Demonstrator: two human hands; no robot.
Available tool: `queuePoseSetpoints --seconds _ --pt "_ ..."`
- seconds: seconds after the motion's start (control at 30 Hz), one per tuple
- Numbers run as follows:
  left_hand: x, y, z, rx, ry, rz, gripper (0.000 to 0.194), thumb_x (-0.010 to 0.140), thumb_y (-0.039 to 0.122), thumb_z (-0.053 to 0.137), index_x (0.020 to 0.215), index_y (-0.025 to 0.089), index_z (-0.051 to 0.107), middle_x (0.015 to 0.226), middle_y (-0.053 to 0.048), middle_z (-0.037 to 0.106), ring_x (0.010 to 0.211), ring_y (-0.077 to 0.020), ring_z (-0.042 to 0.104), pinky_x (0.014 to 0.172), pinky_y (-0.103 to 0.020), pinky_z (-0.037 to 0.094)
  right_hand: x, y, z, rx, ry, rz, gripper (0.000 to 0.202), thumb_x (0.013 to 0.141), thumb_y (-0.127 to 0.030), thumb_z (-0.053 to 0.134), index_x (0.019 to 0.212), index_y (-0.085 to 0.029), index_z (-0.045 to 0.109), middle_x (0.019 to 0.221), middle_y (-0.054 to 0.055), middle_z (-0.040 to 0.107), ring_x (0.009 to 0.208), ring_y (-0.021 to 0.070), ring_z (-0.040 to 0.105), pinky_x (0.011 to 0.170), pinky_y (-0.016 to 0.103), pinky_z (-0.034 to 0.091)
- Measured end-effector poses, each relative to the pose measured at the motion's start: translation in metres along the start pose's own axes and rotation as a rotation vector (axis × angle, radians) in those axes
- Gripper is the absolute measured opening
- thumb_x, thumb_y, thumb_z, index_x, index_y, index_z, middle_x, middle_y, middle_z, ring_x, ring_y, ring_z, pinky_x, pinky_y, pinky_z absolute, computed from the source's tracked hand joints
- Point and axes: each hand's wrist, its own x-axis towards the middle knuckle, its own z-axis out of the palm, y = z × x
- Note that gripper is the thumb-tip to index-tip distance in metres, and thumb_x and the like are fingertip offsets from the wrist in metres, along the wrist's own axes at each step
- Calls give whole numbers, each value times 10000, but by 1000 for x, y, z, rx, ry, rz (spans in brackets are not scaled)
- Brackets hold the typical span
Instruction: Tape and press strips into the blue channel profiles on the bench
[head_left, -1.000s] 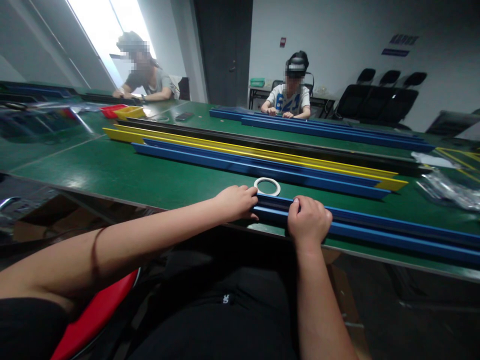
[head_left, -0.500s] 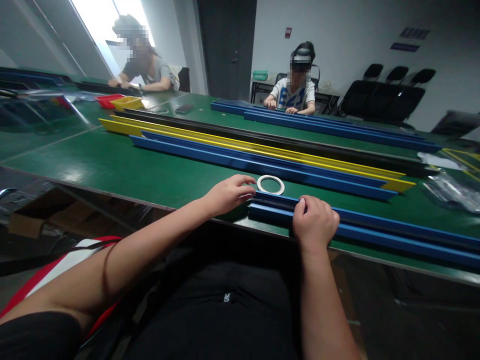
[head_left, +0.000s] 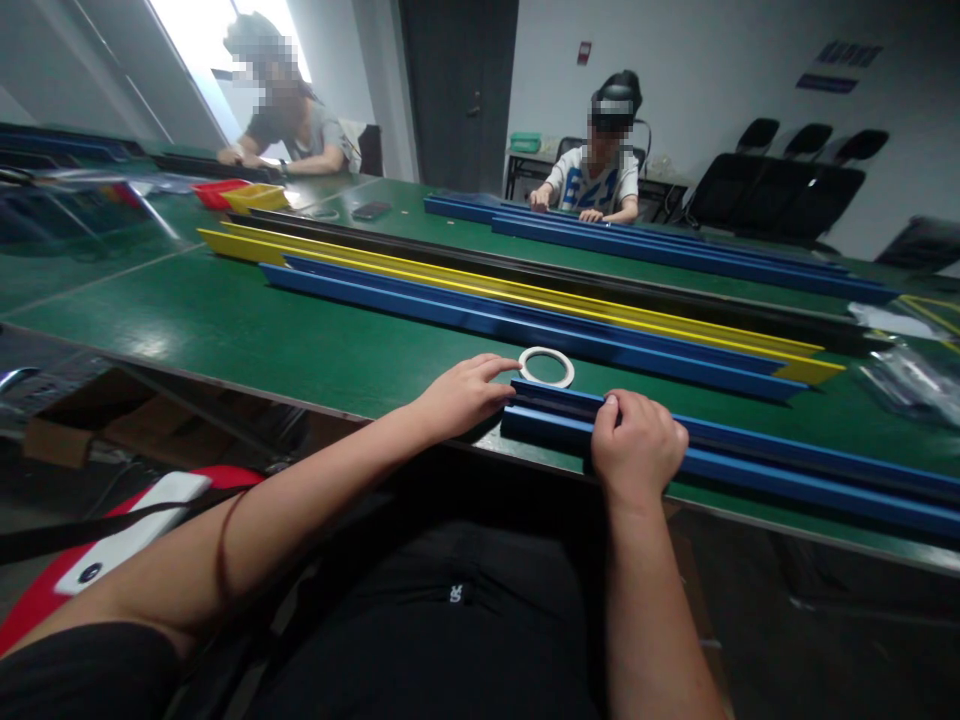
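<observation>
From where I stand, the reference item is a white ring (head_left: 546,351), lying flat on the green desk (head_left: 150,340).

Held part: a blue channel (head_left: 551,425) lies along the wearer's edge of the desk. Its left end is just beside the ring, on the wearer's side; the rest extends to the right of the ring.

Right hand (head_left: 640,445): to the right of the ring. Fingers are curled closed over the channel; the thumb rests near its upper edge.

Left hand (head_left: 469,398): to the left of the ring. Fingers are loosely extended and part open, grasping nothing visible. The index fingertip is at the ring's rim; contact cannot be confirmed. Contact of the lower fingers with the channel end also cannot be confirmed.

Change: over the last 1 second, the left fingers have shifted off the channel end, exposing its left tip. In my judgement, the right hand now provides the only firm grip.

Beyond the ring, in order: a blue rail assembly (head_left: 420,305), a yellow rail assembly (head_left: 240,248) and black rails (head_left: 675,290). Farther beyond the ring, 1 seated person (head_left: 600,185) has both hands at other blue rails (head_left: 637,245).
</observation>
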Motion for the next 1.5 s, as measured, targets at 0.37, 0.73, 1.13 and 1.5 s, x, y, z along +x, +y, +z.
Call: queuePoseSetpoints --seconds 0.37,0.73,1.13,1.5 --pt "-3 10 7 -120 -5 -198 142 905 240 579 945 185 704 1355 -118 565 1245 -231 533 1067 -438 451 0 0 -1 2 -2 -4 265 949 -309 419 924 -207 662 927 57 697 893 210 540 771 349 252" --pt "-3 15 12 -65 8 -274 190 921 307 576 967 202 728 1285 -76 624 1143 -211 593 994 -379 492 -1 0 1 3 14 -7 265 950 -309 418 928 -208 663 938 57 705 889 214 545 777 346 248" --pt "6 23 12 -387 123 -413 154 914 272 587 886 181 708 1045 -63 614 1009 -174 601 964 -345 496 0 0 0 5 -6 4 279 945 -304 409 927 -202 668 934 65 702 900 215 539 767 354 256" --pt "26 13 7 -332 82 -333 95 858 264 671 832 198 734 1108 -66 593 1092 -214 550 1019 -391 440 0 1 0 1 -6 -3 280 947 -309 416 933 -199 673 938 64 705 891 210 543 762 356 257"
